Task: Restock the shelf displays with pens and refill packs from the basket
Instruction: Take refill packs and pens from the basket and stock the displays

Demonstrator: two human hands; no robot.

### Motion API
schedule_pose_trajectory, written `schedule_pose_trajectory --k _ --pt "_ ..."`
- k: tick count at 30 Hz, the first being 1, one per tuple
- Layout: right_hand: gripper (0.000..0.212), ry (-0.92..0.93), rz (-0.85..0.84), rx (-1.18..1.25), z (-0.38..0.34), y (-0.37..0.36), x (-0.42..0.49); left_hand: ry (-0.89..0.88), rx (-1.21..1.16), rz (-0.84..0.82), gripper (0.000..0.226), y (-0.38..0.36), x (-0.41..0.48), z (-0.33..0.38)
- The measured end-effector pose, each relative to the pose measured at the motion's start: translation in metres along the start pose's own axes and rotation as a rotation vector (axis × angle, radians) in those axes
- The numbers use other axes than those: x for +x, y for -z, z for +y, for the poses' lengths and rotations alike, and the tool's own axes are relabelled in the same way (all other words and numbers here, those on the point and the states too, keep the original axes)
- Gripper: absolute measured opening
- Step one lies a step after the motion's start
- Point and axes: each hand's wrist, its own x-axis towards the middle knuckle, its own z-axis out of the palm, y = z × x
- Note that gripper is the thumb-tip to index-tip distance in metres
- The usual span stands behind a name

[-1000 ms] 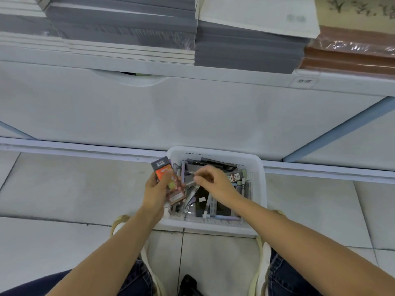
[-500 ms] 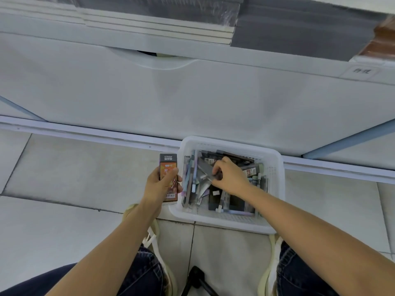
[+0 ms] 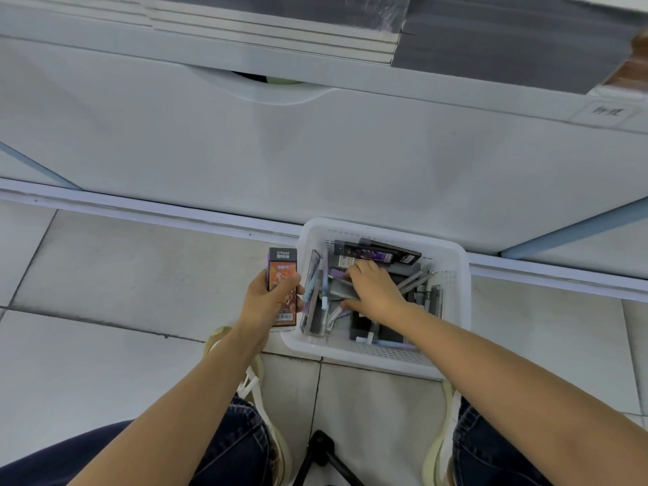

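Left hand [image 3: 268, 305] grips an orange refill pack [image 3: 282, 275] at the basket's [image 3: 456, 310] nine o'clock. Right hand [image 3: 378, 292] pinches a grey pack [image 3: 337, 293] inside. Looks light and slick: take its edges.

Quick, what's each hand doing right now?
Left hand: holds the orange pack beside the basket.
Right hand: grips a grey pack inside the basket.

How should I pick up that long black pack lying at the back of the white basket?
Pinch the long black flat pack across its narrow width, near the middle, coming down from above. It lies flat and uppermost along the far wall of the white plastic basket, so its long edges look free, while that wall may block a sideways reach.
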Motion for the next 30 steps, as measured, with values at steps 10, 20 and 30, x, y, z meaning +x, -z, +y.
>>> schedule_pose_trajectory --k 10,20,30 --pt "0.025 -0.035 -0.097 0.562 0.022 0.036 -0.018 0.023 -0.026 0.005 0.017 -0.01 -0.001 0.009" --pt "0.027 -0.021 0.171 1.036 -0.022 0.081 -0.061 0.076 -0.314 -0.218 0.029 -0.078 -0.038 0.038" --pt "0.023 -0.044 0.499 1.147 -0.04 0.132 -0.083 0.014 -0.393 -0.182 0.03 -0.095 -0.068 0.083"
